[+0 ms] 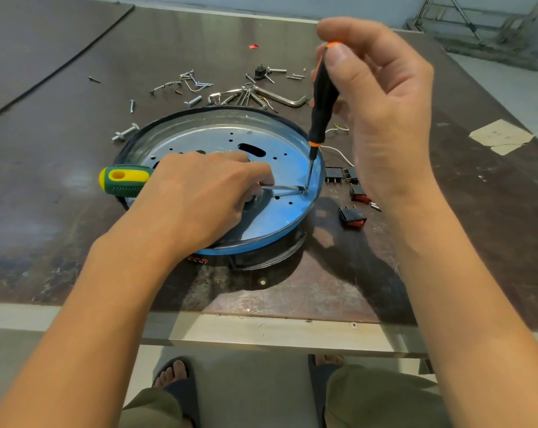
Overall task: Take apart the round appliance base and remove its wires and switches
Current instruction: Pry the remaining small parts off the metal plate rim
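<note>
Lying near the front edge of a worn dark table [60, 242]: the round appliance base [218, 140], showing a blue-tinted metal plate full of holes. Gripping a green-and-yellow screwdriver [122, 180] in the curled left hand [199, 193], blade lying flat across the plate. Pinching a black-and-orange screwdriver [321, 100] upright between thumb and fingers of the right hand [381, 112], the 2 tips meeting near the plate's right rim. Resting just right of the base: black switches [352, 216] and a white wire [338, 151]. Lying scattered behind it: loose screws and bent metal pieces [230, 94]. Showing beyond the table: a metal frame [465, 17] on pale floor.
</note>
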Available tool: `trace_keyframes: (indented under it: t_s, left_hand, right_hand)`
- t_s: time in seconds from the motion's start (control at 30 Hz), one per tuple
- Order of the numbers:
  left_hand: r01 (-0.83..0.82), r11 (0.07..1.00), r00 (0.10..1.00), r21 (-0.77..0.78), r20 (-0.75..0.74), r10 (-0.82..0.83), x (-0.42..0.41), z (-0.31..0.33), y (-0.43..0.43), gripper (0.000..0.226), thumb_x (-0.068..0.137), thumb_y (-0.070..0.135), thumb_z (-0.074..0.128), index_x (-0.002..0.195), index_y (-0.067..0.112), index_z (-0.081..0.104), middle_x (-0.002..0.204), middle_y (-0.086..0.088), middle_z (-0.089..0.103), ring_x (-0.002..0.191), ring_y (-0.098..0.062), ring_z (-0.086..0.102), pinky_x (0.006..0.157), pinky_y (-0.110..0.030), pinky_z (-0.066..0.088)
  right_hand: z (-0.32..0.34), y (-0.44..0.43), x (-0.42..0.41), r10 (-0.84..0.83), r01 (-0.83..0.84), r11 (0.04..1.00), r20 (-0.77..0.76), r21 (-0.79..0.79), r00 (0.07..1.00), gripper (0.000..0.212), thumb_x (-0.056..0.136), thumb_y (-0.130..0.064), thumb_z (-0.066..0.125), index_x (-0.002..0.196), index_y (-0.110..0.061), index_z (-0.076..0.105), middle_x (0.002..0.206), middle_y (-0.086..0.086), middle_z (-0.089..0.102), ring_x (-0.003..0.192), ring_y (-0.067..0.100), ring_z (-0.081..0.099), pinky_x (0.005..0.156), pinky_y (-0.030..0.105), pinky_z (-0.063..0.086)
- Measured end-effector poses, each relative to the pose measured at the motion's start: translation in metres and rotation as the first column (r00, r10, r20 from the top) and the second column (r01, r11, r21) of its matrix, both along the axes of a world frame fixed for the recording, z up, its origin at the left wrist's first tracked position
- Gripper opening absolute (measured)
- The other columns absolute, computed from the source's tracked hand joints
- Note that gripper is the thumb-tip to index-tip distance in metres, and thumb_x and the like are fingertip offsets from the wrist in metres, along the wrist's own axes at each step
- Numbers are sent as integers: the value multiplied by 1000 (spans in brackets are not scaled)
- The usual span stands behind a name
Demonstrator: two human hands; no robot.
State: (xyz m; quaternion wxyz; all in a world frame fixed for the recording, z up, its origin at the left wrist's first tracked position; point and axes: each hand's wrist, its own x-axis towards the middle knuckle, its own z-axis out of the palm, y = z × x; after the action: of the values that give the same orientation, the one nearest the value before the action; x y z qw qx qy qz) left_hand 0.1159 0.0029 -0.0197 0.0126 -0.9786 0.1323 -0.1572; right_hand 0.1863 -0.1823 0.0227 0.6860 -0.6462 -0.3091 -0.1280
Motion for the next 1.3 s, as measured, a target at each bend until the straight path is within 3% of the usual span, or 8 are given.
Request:
trace_keyframes:
  t_s: [0.1,0.3,0.5,0.67,0.87,1.07,1.2,1.3]
  left_hand:
    - [-17,1000,1000,11,9,17,-1,0,0,26,99,30,47,117,48,50,110,14,62,82,-26,62,54,-31,39]
    - [-18,1000,1000,12,-12,18,1,0,0,25,99,29,48,118,46,50,111,14,61,84,-25,62,55,-32,44]
    - [-16,1000,1000,16,3,16,0,0,-1,26,99,29,48,118,47,49,111,14,61,86,-25,63,55,-30,40]
    - [-7,1000,1000,4,-4,7,0,0,1,26,100,31,46,120,47,49,114,14,61,88,-25,64,55,-31,45]
    - [-13,1000,1000,11,12,13,-1,0,-1,26,100,30,46,119,47,49,112,14,62,86,-25,63,53,-29,37]
    - [-8,1000,1000,0,-8,8,0,1,0,25,101,31,44,120,46,50,113,13,61,88,-25,63,55,-32,45]
    - [-16,1000,1000,4,7,16,-1,1,0,24,100,31,43,117,47,50,111,13,61,84,-25,62,54,-30,40]
    - [-11,1000,1000,3,10,11,-1,1,-1,25,101,33,43,120,47,50,113,13,62,86,-26,63,55,-30,41]
  right_hand:
    - [0,0,2,-46,49,997,66,-54,997,22,97,-2,64,119,2,64,91,1,61,84,9,57,84,36,53]
    - [-1,-2,1,25,-25,999,-18,20,1000,27,102,-1,44,124,3,60,103,15,64,97,24,64,85,36,55]
    - [0,-2,2,-43,47,998,80,-47,996,21,97,-1,64,118,2,63,91,1,61,84,3,59,83,27,51]
    - [-1,-2,1,4,-4,1000,-12,29,1000,25,102,0,47,121,3,62,100,13,66,95,24,64,84,37,55]
    - [1,-2,3,-48,51,998,70,-45,996,23,95,-2,68,117,2,64,90,1,61,84,8,57,82,32,51]
    - [-1,-3,2,0,1,999,-19,42,1000,27,100,3,50,125,6,59,104,16,65,97,22,65,88,37,55]
    - [0,-2,3,-46,48,998,59,-34,997,26,96,-3,66,121,2,63,94,2,62,87,8,57,87,34,52]
    - [-1,-3,5,-30,32,999,65,-35,997,26,95,-1,65,121,1,63,94,3,62,87,10,59,87,35,53]
